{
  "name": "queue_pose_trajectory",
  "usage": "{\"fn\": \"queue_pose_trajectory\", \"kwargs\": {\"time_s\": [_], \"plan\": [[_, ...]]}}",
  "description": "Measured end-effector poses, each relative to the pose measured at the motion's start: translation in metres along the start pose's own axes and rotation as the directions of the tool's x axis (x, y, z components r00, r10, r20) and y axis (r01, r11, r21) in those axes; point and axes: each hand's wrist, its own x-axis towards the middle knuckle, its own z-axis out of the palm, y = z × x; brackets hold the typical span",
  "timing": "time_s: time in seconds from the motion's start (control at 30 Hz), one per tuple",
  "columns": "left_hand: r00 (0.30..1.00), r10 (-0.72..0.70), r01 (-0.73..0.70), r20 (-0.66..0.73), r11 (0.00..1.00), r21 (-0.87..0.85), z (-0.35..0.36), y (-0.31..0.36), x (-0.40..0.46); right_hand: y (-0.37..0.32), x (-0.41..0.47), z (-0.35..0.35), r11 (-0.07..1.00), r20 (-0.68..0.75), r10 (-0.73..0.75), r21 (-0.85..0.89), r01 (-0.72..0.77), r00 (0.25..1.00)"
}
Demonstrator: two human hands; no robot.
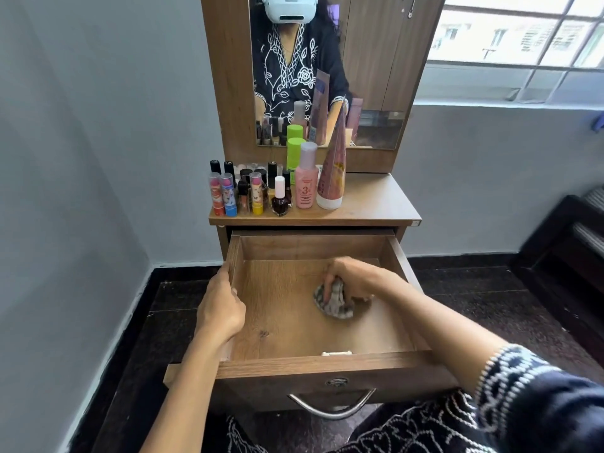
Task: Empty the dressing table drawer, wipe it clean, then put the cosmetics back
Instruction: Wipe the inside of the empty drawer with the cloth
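The wooden drawer (pixel 322 363) stands pulled out, and its floor holds nothing but a cloth. My right hand (pixel 351 278) is inside it, closed on a crumpled grey patterned cloth (pixel 331 303) pressed against the drawer floor right of centre. My left hand (pixel 219 307) grips the drawer's left wall. The cosmetics stand on the dressing table top (pixel 376 201): lip balm sticks (pixel 225 194), a dark nail polish bottle (pixel 281 197), a pink bottle (pixel 306 181), a green-capped bottle (pixel 295 152) and a tall pink tube (pixel 333 171).
A mirror (pixel 369 76) rises behind the cosmetics. A metal handle (pixel 331 408) hangs on the drawer front. A grey wall lies to the left, a window (pixel 523 37) at upper right, and dark furniture (pixel 568 256) at the right edge. The floor is dark tile.
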Motion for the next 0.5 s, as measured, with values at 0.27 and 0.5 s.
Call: {"fn": "queue_pose_trajectory", "kwargs": {"time_s": [0.27, 0.5], "plan": [[1.0, -0.002, 0.002, 0.002, 1.0, -0.013, 0.0, 0.0, -0.001, -0.035, -0.01, 0.028, 0.992, 0.151, -0.116, -0.041, 0.123, 0.982], [1.0, 0.008, -0.007, 0.009, 1.0, -0.022, -0.002, 0.001, -0.004, -0.015, -0.034, 0.013, 0.979, 0.315, -0.104, -0.135, 0.154, 0.943]]}}
